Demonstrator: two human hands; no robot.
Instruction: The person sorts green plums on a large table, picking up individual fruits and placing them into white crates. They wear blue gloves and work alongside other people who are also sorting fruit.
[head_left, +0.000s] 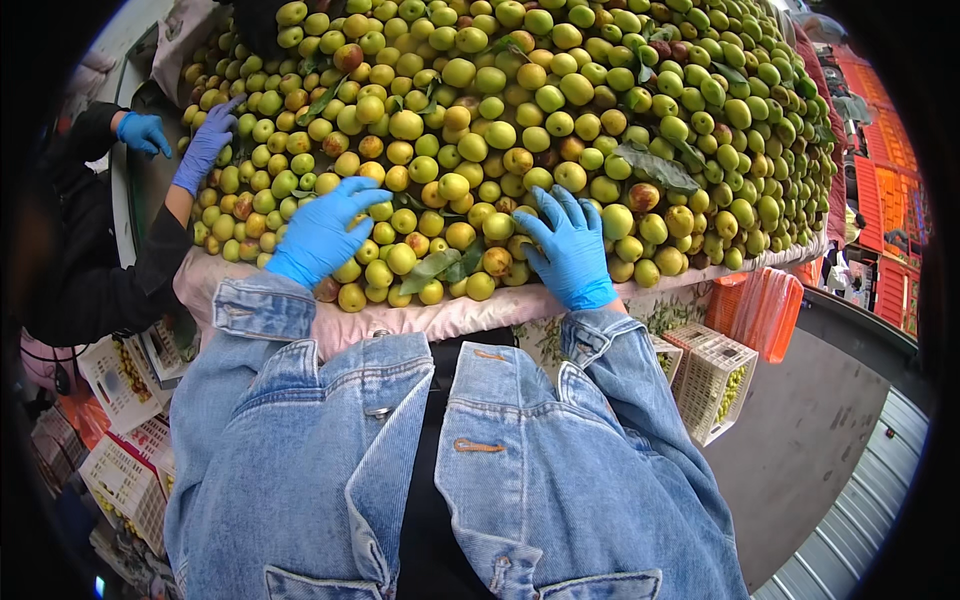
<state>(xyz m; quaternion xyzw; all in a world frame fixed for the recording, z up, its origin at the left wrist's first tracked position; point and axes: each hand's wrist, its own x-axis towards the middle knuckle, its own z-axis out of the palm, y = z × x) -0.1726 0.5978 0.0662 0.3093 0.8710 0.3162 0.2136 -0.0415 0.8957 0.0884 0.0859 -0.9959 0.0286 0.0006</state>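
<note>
A broad heap of small green-yellow fruits, likely jujubes (406, 124), some with reddish-brown patches, covers the table before me. My left hand (328, 231), in a blue glove, rests on the fruits at the near left, its fingers apart and pointing right. Over the near middle edge lies my right hand (568, 247), also blue-gloved, with spread fingertips touching the fruits. Neither hand clearly grips a fruit. Loose green leaves (431, 271) lie between the hands, and a larger leaf (657, 166) is beyond my right hand.
Pink cloth (420, 321) covers the table's near edge. At the left, a co-worker's gloved hands (201, 150) reach to the heap. White plastic crates (712, 379) holding fruits and an orange crate (776, 315) stand at the right; more white crates (124, 480) are at the lower left.
</note>
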